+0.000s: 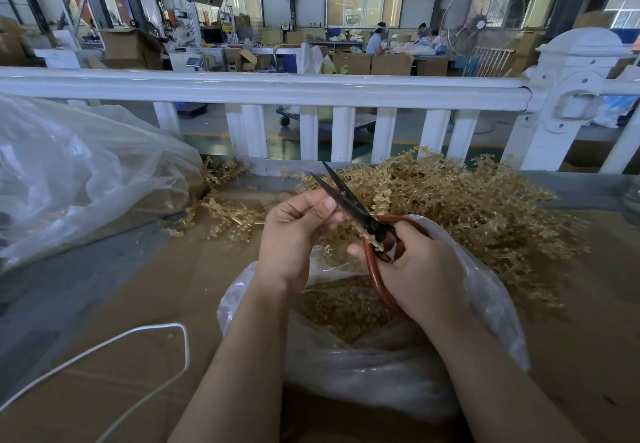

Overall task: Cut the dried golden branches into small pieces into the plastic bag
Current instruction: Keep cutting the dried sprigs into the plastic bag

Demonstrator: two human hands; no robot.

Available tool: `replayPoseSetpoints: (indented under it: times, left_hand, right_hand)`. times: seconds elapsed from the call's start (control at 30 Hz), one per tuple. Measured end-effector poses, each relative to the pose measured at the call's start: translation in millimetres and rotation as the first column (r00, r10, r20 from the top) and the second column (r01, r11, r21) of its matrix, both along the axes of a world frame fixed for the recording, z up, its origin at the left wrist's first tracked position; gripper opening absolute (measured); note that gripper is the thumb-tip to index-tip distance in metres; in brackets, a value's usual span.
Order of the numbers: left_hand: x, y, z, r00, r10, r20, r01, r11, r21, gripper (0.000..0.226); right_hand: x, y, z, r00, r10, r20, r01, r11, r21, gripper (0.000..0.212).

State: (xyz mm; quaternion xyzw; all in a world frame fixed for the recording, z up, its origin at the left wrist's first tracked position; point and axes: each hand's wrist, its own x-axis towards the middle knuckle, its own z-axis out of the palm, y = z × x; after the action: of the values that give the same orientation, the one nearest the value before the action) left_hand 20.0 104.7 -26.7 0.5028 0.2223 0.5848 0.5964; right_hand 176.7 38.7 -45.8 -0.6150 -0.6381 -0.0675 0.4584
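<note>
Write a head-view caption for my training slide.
Left hand feeds a golden branch into scissors held by right hand above plastic bag.

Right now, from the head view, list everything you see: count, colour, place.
Branch pile: one heap, golden, table right of centre.
Loose sprigs: several, golden, table left of centre.
Held branch: one, golden, between the hands.
Plastic bag: one, clear, under the hands, cut pieces inside.
Big plastic sheet: one, clear, far left.
Scissors: one, black blades, red handles.
Cord: one, white, lower left.
Fence: one, white, behind table.
Left hand: pinches branch.
Right hand: grips scissors.
</note>
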Motion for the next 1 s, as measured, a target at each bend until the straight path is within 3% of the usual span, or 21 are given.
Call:
replayPoseSetpoints:
  times: [0.37, 0.73, 1.0]
  left_hand:
    - [1.0, 1.6, -2.3, 1.0, 0.025, 0.011, -0.025, 1.0, 0.003, 0.016]
    - [0.6, 3.4, -3.2, 1.0, 0.02, 0.022, -0.02, 1.0, -0.011, 0.016]
    - [-0.2, -0.5, 0.8, 0.999, 0.036, 0.011, -0.035, 0.998, -0.054, 0.016]
  right_hand:
    - [-1.7, -3.3, 3.9, 0.995, -0.081, 0.059, 0.081, 0.997, 0.014, 0.054]
    - [-2.8, -4.3, 5.6, 0.997, -0.05, 0.065, 0.051, 0.999, 0.0, 0.053]
    - [-1.2, -2.0, 4.2, 0.998, -0.033, 0.05, 0.033, 0.999, -0.012, 0.064]
